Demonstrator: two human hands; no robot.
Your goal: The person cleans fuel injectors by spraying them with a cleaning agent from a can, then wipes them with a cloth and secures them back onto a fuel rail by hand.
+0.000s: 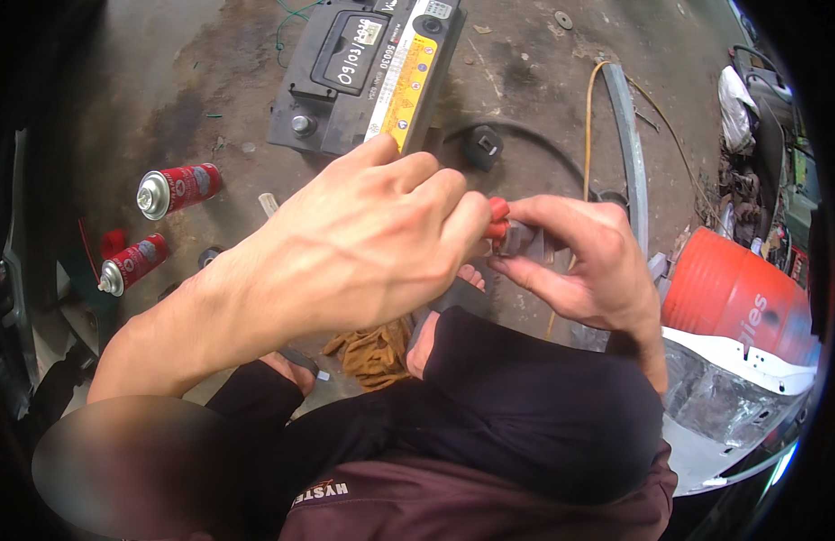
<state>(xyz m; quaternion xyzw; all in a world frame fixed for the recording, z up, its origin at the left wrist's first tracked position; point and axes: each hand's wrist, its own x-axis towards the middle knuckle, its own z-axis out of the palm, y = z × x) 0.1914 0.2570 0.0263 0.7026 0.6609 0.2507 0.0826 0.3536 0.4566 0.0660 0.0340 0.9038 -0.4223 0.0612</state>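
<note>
Arching palm-down, the left hand [381, 230] grips a red piece [497, 219] while the right hand [590, 257] pinches a grey piece [516, 241].

Soft, even light brings the floor [516, 72] out fairly bright, with only faint shadows. The left hand [381, 225] is palest along its back, while the trousers [543, 406] sink to near-black. Small glints sit on the metal tops of the red cans [190, 183], and a white glare streaks the lower right rim. The lens bends the metal strip [626, 153] and fades to black all round. A smeared oval blots the lower left. The red piece [497, 218] seems slightly soft, possibly from motion.
</note>
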